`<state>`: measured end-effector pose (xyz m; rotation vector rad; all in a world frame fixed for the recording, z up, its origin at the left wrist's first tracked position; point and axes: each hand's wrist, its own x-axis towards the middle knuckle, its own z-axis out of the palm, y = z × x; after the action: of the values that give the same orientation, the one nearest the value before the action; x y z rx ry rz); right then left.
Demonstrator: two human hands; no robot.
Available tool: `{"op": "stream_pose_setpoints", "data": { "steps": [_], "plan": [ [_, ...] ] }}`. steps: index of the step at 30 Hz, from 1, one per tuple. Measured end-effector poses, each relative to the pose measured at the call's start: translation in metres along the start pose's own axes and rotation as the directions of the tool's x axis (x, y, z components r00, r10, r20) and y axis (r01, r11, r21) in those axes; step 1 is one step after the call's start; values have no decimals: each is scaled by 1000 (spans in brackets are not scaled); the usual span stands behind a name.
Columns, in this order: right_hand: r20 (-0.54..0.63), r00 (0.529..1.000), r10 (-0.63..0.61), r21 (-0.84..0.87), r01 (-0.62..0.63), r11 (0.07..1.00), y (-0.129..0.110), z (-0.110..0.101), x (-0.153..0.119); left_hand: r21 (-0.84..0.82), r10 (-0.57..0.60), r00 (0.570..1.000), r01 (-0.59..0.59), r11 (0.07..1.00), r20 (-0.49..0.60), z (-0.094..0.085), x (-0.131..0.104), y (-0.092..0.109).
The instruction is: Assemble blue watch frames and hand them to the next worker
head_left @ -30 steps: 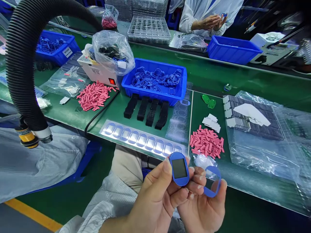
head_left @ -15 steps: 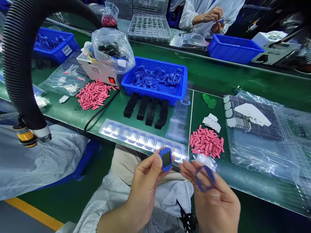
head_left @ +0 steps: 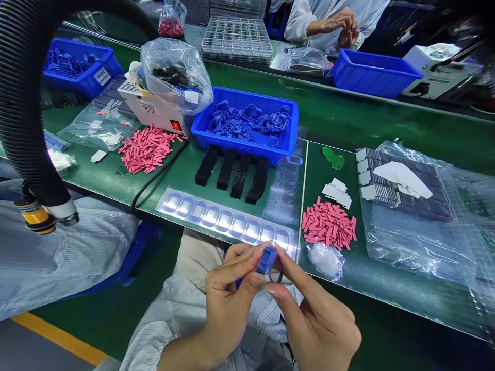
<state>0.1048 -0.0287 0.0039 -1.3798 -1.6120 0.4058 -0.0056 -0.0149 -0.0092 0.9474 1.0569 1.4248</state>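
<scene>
My left hand (head_left: 231, 293) pinches a small blue watch case (head_left: 265, 260) between thumb and fingers, over my lap at the table edge. The case is turned edge-on. In my right hand (head_left: 315, 309), thumb and fingertips hold a thin blue oval ring (head_left: 280, 273) right against the case's side; whether it is seated cannot be made out. Just beyond lies a clear sheet of oval stickers (head_left: 212, 217). Past it stand several black strips (head_left: 242, 178) in rows, by a blue bin (head_left: 201, 131) of loose blue cases (head_left: 251, 123).
Pink strips (head_left: 328, 224) and a crumpled clear bag (head_left: 327, 261) lie right of my hands. More pink strips (head_left: 146, 149) lie beside a white box (head_left: 150, 111). A black hose (head_left: 23, 87) arches at left. Bagged grey parts (head_left: 410, 190) lie right. A co-worker's hands (head_left: 344, 26) work opposite.
My right hand has moved left and brought the blue ring up to the watch case. My left hand has turned the case from face-up to edge-on. The view has shifted slightly.
</scene>
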Motion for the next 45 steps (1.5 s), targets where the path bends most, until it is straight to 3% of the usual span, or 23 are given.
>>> {"op": "stream_pose_setpoints", "data": {
  "steps": [6,14,18,22,27,34,37,41,45],
  "plan": [
    [-41,999,35,80,-31,996,1,1,-3,27,106,994,-106,994,11,1,0,-2],
    [9,998,54,85,-55,995,-1,-3,1,46,241,967,-245,968,80,-2,-1,-9],
    [43,996,72,126,-77,989,0,-1,2,62,264,958,-271,961,110,-5,-4,-12],
    [-19,994,107,146,-103,984,1,4,-3,149,260,953,-284,947,157,-8,-6,-8],
    [-164,985,55,21,-53,998,2,9,-11,371,314,922,-379,848,226,-9,5,14],
    [-148,983,-104,-132,85,988,9,9,-12,509,423,837,-547,665,347,-11,22,37],
    [-72,994,-83,30,86,996,15,5,-11,481,437,808,-587,651,395,-13,23,38],
    [36,997,74,377,-82,922,22,-4,-6,388,407,804,-574,721,433,-14,23,35],
    [108,986,131,460,-166,872,26,-13,-1,362,424,776,-606,709,467,-14,24,31]
  ]
}}
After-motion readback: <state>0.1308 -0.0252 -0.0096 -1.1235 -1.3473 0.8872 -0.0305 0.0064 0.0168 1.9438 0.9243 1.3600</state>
